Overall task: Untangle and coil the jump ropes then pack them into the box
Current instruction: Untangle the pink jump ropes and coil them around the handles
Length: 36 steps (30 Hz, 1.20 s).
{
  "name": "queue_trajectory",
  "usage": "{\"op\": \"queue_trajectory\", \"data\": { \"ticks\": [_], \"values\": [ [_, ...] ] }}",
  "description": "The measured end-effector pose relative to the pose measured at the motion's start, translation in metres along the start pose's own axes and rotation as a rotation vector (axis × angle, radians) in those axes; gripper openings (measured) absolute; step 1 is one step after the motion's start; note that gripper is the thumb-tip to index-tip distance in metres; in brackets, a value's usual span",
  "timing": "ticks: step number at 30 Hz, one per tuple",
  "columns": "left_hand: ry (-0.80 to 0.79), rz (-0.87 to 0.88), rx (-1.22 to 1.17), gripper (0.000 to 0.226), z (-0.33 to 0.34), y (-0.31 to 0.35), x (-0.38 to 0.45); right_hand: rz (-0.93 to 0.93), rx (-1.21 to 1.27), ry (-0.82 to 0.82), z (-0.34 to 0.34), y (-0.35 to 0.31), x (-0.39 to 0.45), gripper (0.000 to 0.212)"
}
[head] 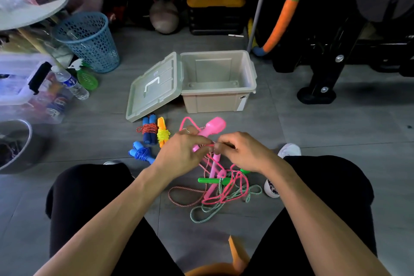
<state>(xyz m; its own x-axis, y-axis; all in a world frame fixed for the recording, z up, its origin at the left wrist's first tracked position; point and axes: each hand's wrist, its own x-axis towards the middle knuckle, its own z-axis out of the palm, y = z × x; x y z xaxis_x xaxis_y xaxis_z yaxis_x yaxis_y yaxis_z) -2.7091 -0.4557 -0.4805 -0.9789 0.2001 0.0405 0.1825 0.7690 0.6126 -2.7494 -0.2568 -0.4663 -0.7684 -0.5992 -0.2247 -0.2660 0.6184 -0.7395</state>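
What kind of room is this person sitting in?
Probably a home storage corner or small gym room. Behind the open box stand a foam-covered hoop, a ball under a shelf, and black exercise equipment on the tiled floor.

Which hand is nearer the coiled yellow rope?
Left. The left hand is just right of the yellow rope; the right hand is farther right, past the pink handle.

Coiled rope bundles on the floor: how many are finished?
3, all left of the hands: red-roped bundle and yellow bundle below the lid, blue bundle nearest. None visible in the box.
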Motion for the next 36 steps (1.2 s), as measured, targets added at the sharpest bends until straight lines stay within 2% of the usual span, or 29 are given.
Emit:
{"op": "queue_trajectory", "data": {
  "ticks": [2,4,8,11,14,16,18,21,25,27,31,34,36],
  "values": [
    [0.052,0.013,0.016,0.021,0.000,0.001,0.000,0.004,0.011,0.026,0.000,-0.004,0.001,0.037],
    [0.080,-0.050,0.112,0.014,-0.004,0.000,0.001,0.032,0.017,0.036,0.000,-0.004,0.001,0.037],
    [0.046,-0.415,0.331,0.019,-0.023,-0.016,0.006,0.146,-0.082,0.008,-0.013,0.006,-0.005,0.041],
    [-0.025,-0.591,0.326,0.021,-0.034,-0.031,0.006,0.177,-0.136,0.022,-0.025,0.012,-0.014,0.035],
    [-0.112,-0.573,0.132,0.019,-0.027,-0.032,0.005,0.135,-0.139,0.049,-0.022,0.009,-0.016,0.031],
    [-0.132,-0.496,0.054,0.034,-0.019,-0.027,0.001,0.086,-0.114,0.047,-0.016,0.006,-0.014,0.030],
    [-0.079,-0.316,0.002,0.047,-0.011,-0.019,0.001,0.050,-0.089,0.034,-0.011,0.006,-0.011,0.032],
    [0.003,-0.036,-0.038,0.047,-0.003,-0.008,0.002,0.032,-0.085,-0.011,-0.005,0.004,-0.006,0.031],
    [-0.002,0.096,-0.103,0.041,0.004,0.001,0.002,0.017,-0.029,0.010,-0.005,-0.002,-0.005,0.027],
    [0.005,0.093,-0.118,0.027,0.005,0.003,0.002,0.017,0.003,0.015,-0.005,-0.004,-0.006,0.032],
    [0.036,-0.076,0.017,0.022,-0.004,-0.001,0.004,0.025,-0.015,0.045,-0.011,-0.006,-0.010,0.032],
    [0.165,-0.326,0.159,0.008,-0.023,-0.013,0.011,-0.001,0.057,0.228,-0.030,-0.005,-0.016,0.027],
    [0.134,-0.467,0.212,0.009,-0.032,-0.023,0.014,-0.008,0.102,0.311,-0.039,-0.004,-0.021,0.024]
  ]
}}
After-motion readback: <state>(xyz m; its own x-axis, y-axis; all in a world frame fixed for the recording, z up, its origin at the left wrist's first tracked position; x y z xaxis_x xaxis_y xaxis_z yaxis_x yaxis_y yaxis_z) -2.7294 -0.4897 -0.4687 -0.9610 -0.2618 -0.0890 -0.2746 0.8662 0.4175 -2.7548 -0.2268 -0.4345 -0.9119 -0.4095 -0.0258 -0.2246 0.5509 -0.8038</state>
